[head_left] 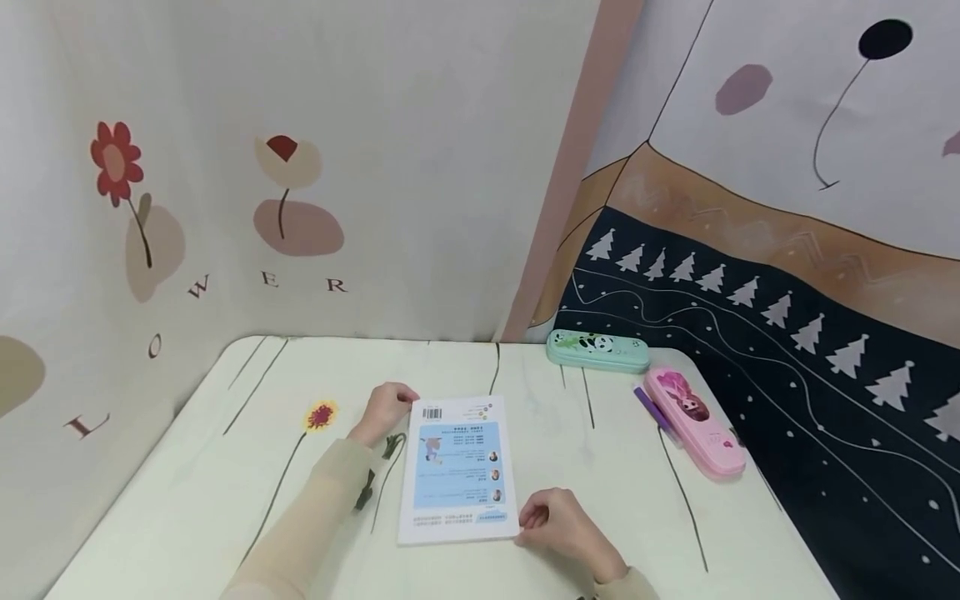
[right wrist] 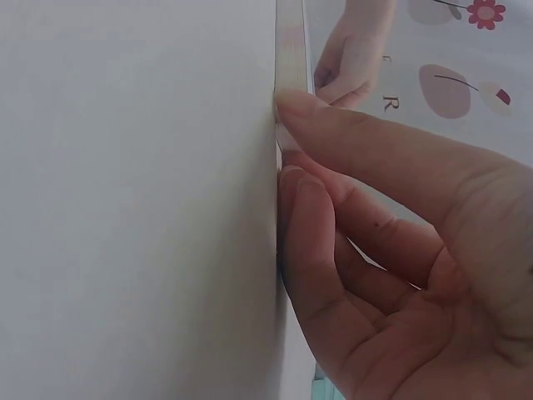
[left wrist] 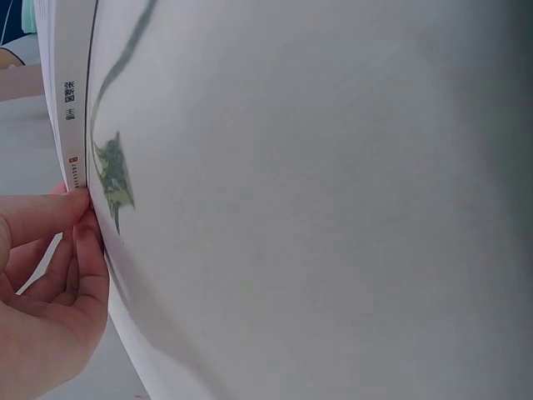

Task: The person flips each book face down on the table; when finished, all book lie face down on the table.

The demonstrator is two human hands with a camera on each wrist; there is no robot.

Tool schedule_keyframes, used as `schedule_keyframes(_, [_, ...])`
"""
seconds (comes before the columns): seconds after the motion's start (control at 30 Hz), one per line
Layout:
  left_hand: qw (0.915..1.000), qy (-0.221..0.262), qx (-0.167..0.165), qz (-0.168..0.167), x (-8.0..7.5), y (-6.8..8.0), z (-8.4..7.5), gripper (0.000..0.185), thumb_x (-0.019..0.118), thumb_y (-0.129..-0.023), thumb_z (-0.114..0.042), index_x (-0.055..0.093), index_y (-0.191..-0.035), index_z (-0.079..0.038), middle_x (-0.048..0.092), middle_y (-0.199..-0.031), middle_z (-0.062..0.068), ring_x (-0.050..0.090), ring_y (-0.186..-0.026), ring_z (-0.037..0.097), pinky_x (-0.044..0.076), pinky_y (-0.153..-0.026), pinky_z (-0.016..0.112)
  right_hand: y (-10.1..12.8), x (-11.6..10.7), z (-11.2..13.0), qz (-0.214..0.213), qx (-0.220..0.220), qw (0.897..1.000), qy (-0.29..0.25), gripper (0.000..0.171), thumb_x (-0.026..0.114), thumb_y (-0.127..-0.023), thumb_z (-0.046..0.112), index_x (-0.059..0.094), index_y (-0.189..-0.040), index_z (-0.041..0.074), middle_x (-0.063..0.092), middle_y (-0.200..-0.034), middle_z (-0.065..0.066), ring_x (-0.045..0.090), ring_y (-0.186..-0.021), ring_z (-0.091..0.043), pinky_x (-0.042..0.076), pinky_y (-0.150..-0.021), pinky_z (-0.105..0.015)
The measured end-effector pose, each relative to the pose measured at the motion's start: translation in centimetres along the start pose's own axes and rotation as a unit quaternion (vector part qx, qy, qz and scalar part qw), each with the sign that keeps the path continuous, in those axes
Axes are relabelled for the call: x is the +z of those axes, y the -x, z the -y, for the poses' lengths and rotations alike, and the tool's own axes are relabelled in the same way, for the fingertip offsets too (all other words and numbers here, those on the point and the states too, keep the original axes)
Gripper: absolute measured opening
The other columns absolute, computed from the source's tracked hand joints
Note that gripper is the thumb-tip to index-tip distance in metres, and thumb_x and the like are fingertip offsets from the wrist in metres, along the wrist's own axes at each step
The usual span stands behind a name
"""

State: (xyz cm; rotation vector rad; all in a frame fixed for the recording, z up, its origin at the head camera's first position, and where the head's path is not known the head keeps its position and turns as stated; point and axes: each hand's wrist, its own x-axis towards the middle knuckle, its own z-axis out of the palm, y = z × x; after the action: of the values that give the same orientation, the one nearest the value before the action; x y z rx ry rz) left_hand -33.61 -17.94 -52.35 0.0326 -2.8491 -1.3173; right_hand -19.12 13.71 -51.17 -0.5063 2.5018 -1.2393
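Observation:
A book [head_left: 459, 467] with a white and pale-blue back cover lies on the table, its barcode toward the far side. My left hand [head_left: 386, 412] pinches the far left corner; in the left wrist view, that hand [left wrist: 54, 279] has its thumb against the printed spine [left wrist: 72, 100]. At the near right corner my right hand [head_left: 558, 525] holds the book with thumb and curled fingers. The right wrist view shows this hand [right wrist: 391, 225] with its thumb on the page edge [right wrist: 290, 50]; part of the fingertips is hidden at the book's edge.
To the right of the book, a pink pencil case [head_left: 701, 433] lies beside a purple pen [head_left: 655, 410]. A mint-green pencil case [head_left: 597, 350] with a panda lies at the table's back edge. Patterned curtains [head_left: 420, 167] stand behind the white flower-print table [head_left: 247, 400].

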Motion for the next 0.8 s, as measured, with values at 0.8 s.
schedule_keyframes(0.8, [0.9999,-0.005,0.004,0.014,0.85,-0.17,-0.34,0.015,0.054,-0.085,0.002,0.068,-0.086,-0.005,0.066,-0.089,0.009,0.058,-0.089,0.024,0.046,-0.082,0.040,0.66,0.18,-0.15,-0.003,0.024,1.000,0.009,0.017,0.078,-0.065,0.012,0.064,-0.074,0.009,0.057,-0.065,0.007,0.049,-0.057,-0.003,0.042,-0.053,-0.017])
